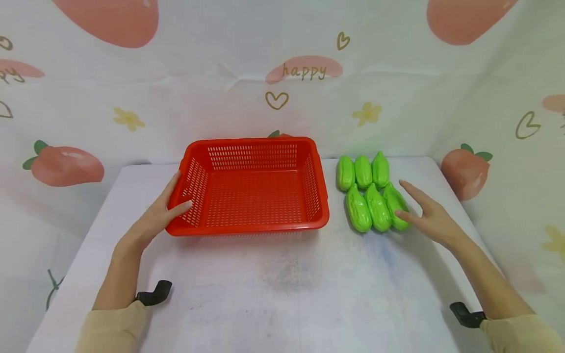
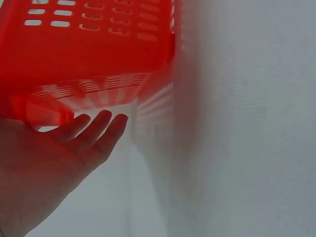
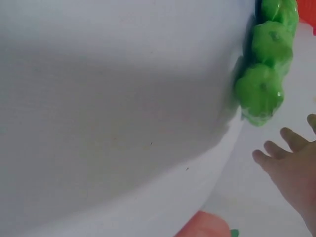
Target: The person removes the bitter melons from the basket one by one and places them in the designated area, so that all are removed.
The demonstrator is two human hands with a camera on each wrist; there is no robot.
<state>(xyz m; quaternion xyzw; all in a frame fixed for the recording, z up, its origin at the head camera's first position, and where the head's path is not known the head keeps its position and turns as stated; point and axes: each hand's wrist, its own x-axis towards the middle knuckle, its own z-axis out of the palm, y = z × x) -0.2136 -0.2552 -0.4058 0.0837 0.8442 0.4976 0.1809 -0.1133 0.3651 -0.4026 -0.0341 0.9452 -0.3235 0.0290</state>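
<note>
A red plastic basket (image 1: 253, 193) with slotted walls stands on the white table, nothing in it. At its left end is my left hand (image 1: 154, 215), thumb over the rim and the other fingers along the outside. In the left wrist view, those fingers (image 2: 101, 133) look loosely extended beside the basket wall (image 2: 89, 54). To the right of the basket, several glossy green gourd-shaped pieces (image 1: 377, 208) lie in two rows. My right hand (image 1: 428, 215) hovers at their right side, fingers spread, holding nothing; the right wrist view shows its fingertips apart from the nearest green piece (image 3: 260, 94).
The white table (image 1: 282, 294) extends in front of the basket. A pale cloth (image 1: 220, 98) printed with fruit, hearts and flowers hangs behind and at both sides. Black straps with mounts (image 1: 154, 293) are on both wrists, by the beige sleeves (image 1: 112, 326).
</note>
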